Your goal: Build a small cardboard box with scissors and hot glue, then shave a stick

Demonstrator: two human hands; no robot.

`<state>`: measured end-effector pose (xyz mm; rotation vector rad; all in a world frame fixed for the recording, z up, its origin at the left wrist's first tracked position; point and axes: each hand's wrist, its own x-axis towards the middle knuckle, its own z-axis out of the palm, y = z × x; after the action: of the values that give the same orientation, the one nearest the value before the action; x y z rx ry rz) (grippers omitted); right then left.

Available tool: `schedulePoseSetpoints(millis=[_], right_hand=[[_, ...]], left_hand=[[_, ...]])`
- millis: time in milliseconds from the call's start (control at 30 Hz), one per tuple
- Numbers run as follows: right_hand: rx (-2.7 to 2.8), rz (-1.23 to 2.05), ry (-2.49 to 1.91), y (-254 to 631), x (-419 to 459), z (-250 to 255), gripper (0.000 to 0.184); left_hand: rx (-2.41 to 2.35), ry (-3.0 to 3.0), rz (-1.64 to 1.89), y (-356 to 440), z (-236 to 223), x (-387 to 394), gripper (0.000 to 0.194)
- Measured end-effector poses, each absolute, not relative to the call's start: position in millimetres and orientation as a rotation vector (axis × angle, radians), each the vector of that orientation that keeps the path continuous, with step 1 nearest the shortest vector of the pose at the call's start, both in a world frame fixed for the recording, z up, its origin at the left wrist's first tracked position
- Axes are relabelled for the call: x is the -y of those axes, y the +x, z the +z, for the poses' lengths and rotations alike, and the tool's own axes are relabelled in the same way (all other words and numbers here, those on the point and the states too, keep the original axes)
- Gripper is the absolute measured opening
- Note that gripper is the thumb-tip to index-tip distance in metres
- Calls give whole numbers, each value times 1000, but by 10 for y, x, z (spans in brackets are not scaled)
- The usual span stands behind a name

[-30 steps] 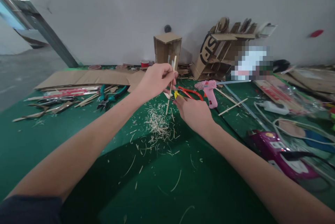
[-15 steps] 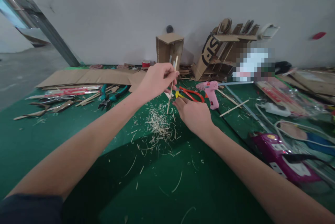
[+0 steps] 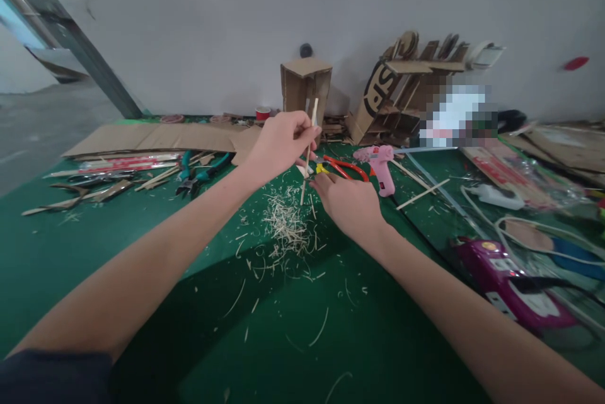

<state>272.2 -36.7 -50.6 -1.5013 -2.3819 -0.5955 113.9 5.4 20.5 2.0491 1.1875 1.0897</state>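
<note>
My left hand [image 3: 286,142] pinches a thin wooden stick [image 3: 303,190] near its upper part, and the stick leans almost upright with its lower end over a heap of wood shavings [image 3: 288,221]. Close to the lower part of the stick, my right hand [image 3: 352,202] is closed with its fingertips together. A small dark edge shows at those fingertips, but what they grip is too hidden to name. Just behind the right hand lies a tool with red-orange handles [image 3: 347,167], with a yellow part [image 3: 322,168] beside the fingers.
A pink glue gun [image 3: 382,167] lies right of the hands, and a purple power strip [image 3: 515,290] nearer on the right. Teal-handled pliers [image 3: 189,183] and flat cardboard [image 3: 151,139] lie left. Cardboard structures [image 3: 307,70] stand by the wall. Loose shavings cover the green table [image 3: 227,347].
The stick and my left hand have shifted very slightly left, with the stick a bit more upright. My right hand stays by its lower part, fingertips a little closer in.
</note>
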Motion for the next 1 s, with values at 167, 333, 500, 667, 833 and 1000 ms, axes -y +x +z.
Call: schedulePoseSetpoints(millis=[167, 333, 500, 667, 833, 1000], right_hand=[[2454, -533, -1543, 2716, 370, -533, 39], [2704, -350, -1503, 2683, 418, -579, 28], [2686, -407, -1511, 2691, 424, -549, 30], [2444, -643, -1497, 2741, 383, -479, 36], [2423, -624, -1511, 2726, 365, -473, 41], [2522, -493, -1571, 2706, 383, -537, 37]], left_hand=[[-1208, 2034, 1101, 1142, 197, -60, 21], [-1227, 2017, 1086, 1155, 223, -28, 21], [-1223, 2027, 1104, 1137, 209, -41, 21], [-1190, 2031, 1099, 1127, 199, -65, 22], [-1158, 2044, 1081, 1140, 220, -50, 22], [-1204, 2021, 1085, 1136, 205, -63, 23]])
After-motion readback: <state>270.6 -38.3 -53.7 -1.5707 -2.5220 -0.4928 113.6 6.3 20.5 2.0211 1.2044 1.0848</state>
